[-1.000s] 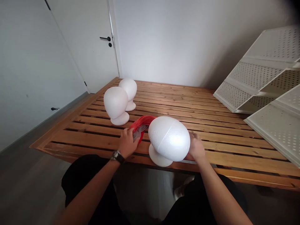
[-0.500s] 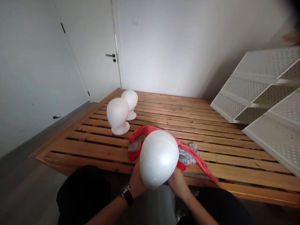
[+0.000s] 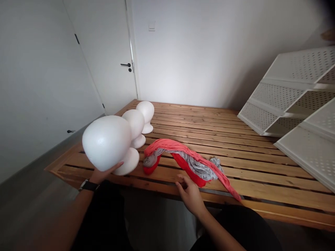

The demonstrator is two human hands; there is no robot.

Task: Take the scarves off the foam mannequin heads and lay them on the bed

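My left hand [image 3: 104,171] cups a white foam mannequin head [image 3: 107,143] from below, holding it over the near left corner of the slatted wooden platform [image 3: 235,139]. Its round base points toward two more foam heads [image 3: 136,122] [image 3: 146,111] standing behind it. A red and grey cloth [image 3: 188,161] lies in a loose arc on the slats in the middle. My right hand [image 3: 190,194] hovers at the platform's front edge just below the cloth, fingers loosely spread, holding nothing.
White perforated metal shelf panels [image 3: 295,104] lean at the right over the platform. A white door [image 3: 104,52] with a black handle stands at the back left. Grey floor runs along the left side.
The foam head was lifted off the cloth with both hands, then carried left by my left hand alone. My right hand let go and dropped toward the now uncovered cloth.
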